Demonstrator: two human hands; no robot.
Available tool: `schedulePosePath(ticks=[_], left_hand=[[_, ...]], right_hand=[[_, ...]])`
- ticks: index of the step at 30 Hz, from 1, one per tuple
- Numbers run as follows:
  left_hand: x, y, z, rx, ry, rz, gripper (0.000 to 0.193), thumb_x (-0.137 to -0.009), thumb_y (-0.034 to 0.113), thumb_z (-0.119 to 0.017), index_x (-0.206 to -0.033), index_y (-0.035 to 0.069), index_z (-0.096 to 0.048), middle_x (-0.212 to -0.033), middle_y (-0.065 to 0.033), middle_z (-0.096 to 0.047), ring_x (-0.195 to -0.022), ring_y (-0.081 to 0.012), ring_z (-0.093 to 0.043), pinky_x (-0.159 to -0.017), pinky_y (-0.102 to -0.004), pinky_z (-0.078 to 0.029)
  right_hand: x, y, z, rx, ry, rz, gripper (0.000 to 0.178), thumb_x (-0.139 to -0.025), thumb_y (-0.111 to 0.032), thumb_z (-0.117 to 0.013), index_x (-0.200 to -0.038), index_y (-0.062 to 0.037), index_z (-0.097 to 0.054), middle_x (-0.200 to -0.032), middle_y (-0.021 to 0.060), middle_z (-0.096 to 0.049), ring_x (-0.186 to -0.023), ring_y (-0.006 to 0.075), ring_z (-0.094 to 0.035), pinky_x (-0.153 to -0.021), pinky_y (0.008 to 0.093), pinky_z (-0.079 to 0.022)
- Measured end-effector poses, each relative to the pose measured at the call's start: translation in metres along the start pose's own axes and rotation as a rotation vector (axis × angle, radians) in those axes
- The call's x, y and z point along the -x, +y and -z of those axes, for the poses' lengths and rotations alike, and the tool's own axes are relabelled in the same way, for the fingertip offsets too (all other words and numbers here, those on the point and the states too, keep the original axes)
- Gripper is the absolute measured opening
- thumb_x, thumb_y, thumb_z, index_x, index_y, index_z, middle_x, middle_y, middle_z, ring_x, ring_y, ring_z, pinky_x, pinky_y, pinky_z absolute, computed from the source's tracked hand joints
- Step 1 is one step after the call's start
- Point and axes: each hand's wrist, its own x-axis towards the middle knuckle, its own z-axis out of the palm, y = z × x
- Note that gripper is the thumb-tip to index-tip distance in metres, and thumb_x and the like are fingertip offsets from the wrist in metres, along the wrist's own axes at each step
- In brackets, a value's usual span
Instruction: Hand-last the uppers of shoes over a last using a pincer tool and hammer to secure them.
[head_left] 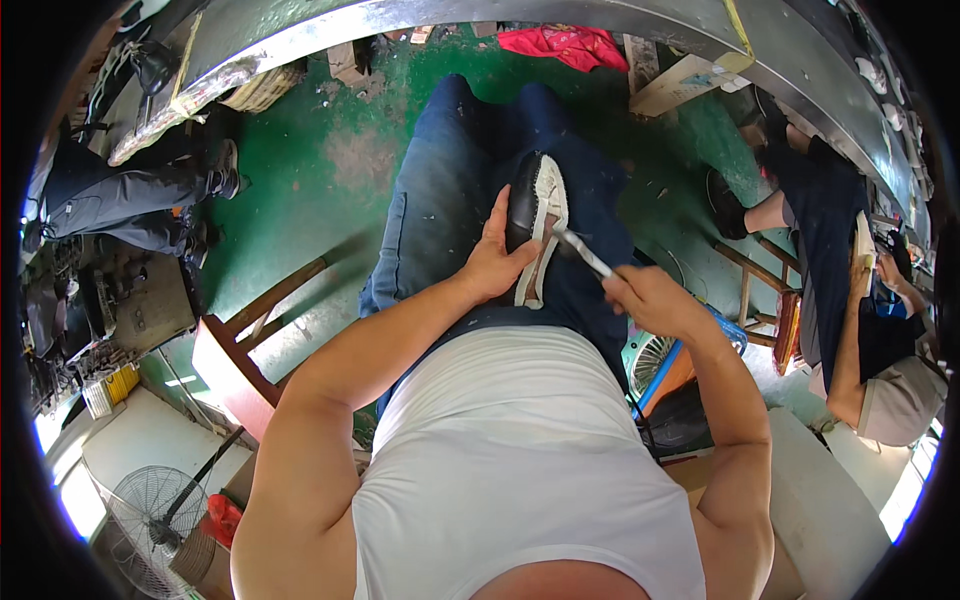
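Observation:
A black shoe (pixel 521 213) lies on its side across my lap, toe pointing away, its pale underside turned to the right and partly brown in the middle. My left hand (pixel 494 262) grips it from the left, with fingers along the black upper and thumb reaching toward the underside. In my right hand (pixel 645 298) is a silver hammer-like metal tool (pixel 585 253), held by its near end. Its far end is at the shoe's underside, slightly blurred, so I cannot tell whether it touches.
A metal-edged workbench (pixel 480 12) curves across the far side. Red cloth (pixel 565 46) lies beneath it on the green floor. Wooden stools (pixel 262 335) stand at both sides. Co-workers sit left and right. A fan (pixel 155 525) is at the lower left, a blue-framed object (pixel 660 375) by my right forearm.

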Motion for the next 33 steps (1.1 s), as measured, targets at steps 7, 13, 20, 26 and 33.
schedulePosePath(ticks=[7,13,20,26,33], left_hand=[[0.015,0.008,0.012,-0.450,-0.149,0.084,0.117,-0.087,0.028,-0.070,-0.152,0.007,0.026,-0.157,-0.0339,-0.010,-0.148,-0.0372,-0.019,-0.120,-0.0388,-0.021],[0.022,0.014,0.021,-0.344,-0.301,0.139,0.122,-0.088,0.024,-0.069,-0.144,0.007,0.039,-0.159,-0.0333,-0.003,-0.150,-0.0359,-0.012,-0.121,-0.0353,-0.016],[0.011,0.011,0.021,-0.001,-0.184,0.037,0.109,-0.090,0.015,-0.070,-0.155,0.006,0.018,-0.157,-0.0243,-0.023,-0.144,-0.0281,-0.028,-0.116,-0.0341,-0.027],[0.030,0.097,0.020,0.741,-0.142,-0.102,0.080,-0.094,0.015,-0.066,-0.157,0.008,-0.017,-0.144,-0.0163,-0.046,-0.124,-0.0266,-0.055,-0.105,-0.0413,-0.045],[-0.028,0.225,0.052,0.806,-0.220,-0.295,0.064,-0.104,0.056,-0.032,-0.141,0.006,-0.045,-0.132,-0.0157,-0.059,-0.116,-0.0305,-0.062,-0.093,-0.0484,-0.053]], right_hand=[[-0.039,0.006,-0.032,0.414,0.482,0.391,0.038,-0.101,-0.035,-0.051,-0.093,0.0014,-0.057,-0.083,0.0255,-0.065,-0.080,0.0455,-0.064,-0.071,0.0527,-0.050],[-0.026,-0.012,-0.027,0.363,0.353,0.286,0.037,-0.100,-0.035,-0.052,-0.094,0.0008,-0.058,-0.084,0.0251,-0.065,-0.083,0.0447,-0.064,-0.073,0.0528,-0.049],[-0.027,0.012,-0.038,0.172,0.340,0.364,0.040,-0.102,-0.035,-0.048,-0.089,0.0012,-0.059,-0.082,0.0228,-0.067,-0.077,0.0392,-0.066,-0.068,0.0468,-0.050],[-0.022,0.052,-0.047,-0.283,0.386,0.200,0.042,-0.104,-0.035,-0.045,-0.092,0.0017,-0.062,-0.074,0.0114,-0.066,-0.066,0.0187,-0.065,-0.062,0.0331,-0.051],[-0.005,0.021,-0.049,0.366,0.513,0.356,0.038,-0.094,-0.041,-0.060,-0.095,-0.0039,-0.065,-0.083,0.0164,-0.069,-0.075,0.0343,-0.068,-0.066,0.0433,-0.054]])
